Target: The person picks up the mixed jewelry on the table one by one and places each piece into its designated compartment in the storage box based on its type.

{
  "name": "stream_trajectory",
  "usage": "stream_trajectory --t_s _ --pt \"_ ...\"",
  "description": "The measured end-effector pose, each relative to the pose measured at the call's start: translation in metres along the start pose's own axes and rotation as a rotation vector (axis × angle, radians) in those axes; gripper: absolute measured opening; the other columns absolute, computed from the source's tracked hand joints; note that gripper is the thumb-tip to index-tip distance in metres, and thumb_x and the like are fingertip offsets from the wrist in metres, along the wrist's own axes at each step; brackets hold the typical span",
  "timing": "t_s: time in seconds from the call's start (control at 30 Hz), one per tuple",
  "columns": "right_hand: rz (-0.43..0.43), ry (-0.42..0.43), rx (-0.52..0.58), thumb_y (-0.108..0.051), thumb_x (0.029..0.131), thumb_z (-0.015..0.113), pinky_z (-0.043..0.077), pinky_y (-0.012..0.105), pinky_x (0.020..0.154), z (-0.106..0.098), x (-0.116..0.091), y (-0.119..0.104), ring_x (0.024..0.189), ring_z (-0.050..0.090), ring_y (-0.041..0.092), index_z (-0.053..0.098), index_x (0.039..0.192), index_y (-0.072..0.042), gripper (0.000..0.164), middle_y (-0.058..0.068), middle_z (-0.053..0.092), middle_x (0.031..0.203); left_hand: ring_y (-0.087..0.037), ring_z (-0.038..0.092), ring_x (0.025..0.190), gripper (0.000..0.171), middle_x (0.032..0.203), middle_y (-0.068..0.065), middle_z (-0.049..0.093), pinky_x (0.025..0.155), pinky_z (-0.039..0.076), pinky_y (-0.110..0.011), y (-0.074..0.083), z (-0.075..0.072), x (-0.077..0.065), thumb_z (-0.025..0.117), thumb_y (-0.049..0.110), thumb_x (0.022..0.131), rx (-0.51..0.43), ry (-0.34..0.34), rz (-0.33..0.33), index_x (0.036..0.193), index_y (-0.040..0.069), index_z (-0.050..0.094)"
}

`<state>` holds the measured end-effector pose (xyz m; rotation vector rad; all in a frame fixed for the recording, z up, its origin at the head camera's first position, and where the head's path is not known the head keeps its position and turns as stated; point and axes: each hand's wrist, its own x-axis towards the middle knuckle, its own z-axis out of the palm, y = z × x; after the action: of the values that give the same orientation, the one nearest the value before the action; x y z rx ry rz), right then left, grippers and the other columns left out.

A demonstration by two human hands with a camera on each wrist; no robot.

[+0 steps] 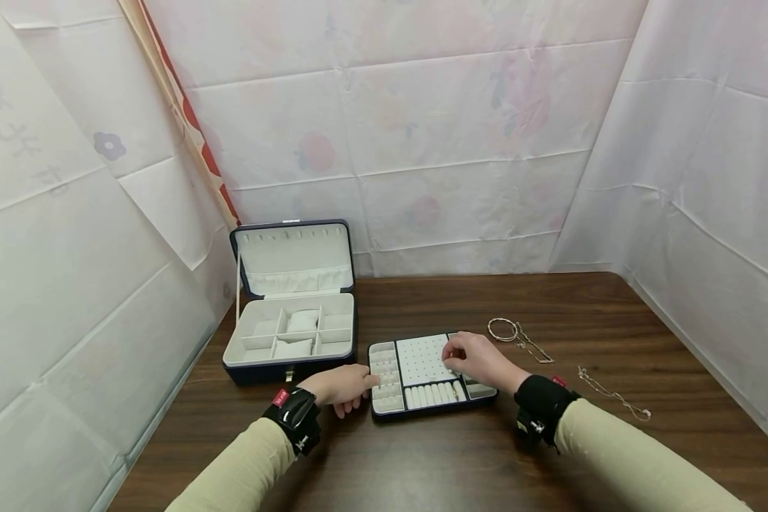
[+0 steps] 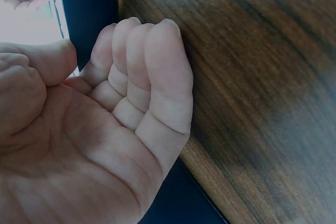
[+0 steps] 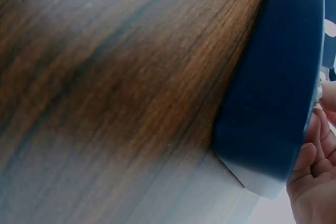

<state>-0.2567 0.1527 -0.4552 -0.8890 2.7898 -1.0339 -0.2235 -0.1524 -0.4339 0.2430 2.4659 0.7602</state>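
Observation:
My left hand (image 1: 340, 387) grips the left edge of a navy jewellery tray (image 1: 386, 346), thumb over the rim and fingers curled against its side. In the left wrist view those fingers (image 2: 137, 72) lie along the dark wall close to the wood. Over the tray's white earring board (image 1: 417, 359), dotted with small holes, my right hand (image 1: 480, 361) pinches a small pale shiny piece of jewellery (image 3: 318, 92). Most of that piece is hidden by the fingers. White ring rolls (image 1: 430, 395) line the tray's front, with small compartments at either side.
An open navy jewellery box (image 1: 294, 371) with divided compartments and small cushions stands left behind the tray. On the wooden table (image 1: 448, 462) to the right lie a bangle (image 1: 502, 320), a chain (image 1: 537, 350) beside it and a necklace (image 1: 614, 395). Patterned sheets (image 1: 422, 142) enclose the back and sides.

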Motion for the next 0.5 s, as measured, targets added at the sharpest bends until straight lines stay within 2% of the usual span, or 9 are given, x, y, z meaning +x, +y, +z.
stream_trajectory --t_s 0.27,0.5 --pt "0.032 -0.015 0.057 -0.018 0.103 0.061 0.046 0.031 0.073 -0.0025 -0.0009 0.0006 0.077 0.053 0.011 0.072 0.104 -0.017 0.011 -0.007 0.06 0.09 -0.02 0.059 0.058 0.038 0.075 -0.01 0.061 0.053 0.056 -0.035 0.0011 -0.0006 -0.0012 0.046 0.036 0.109 -0.006 -0.008 0.0 0.092 0.005 0.06" --pt "0.058 -0.024 0.08 -0.019 0.106 0.058 0.046 0.034 0.074 -0.006 -0.0007 0.0013 0.077 0.055 0.012 0.071 0.114 -0.013 0.016 -0.005 0.064 0.092 -0.021 0.059 0.058 0.037 0.075 -0.01 0.061 0.052 0.056 -0.036 0.0028 -0.001 -0.0029 0.047 0.035 0.108 -0.007 -0.001 0.008 0.091 0.004 0.06"
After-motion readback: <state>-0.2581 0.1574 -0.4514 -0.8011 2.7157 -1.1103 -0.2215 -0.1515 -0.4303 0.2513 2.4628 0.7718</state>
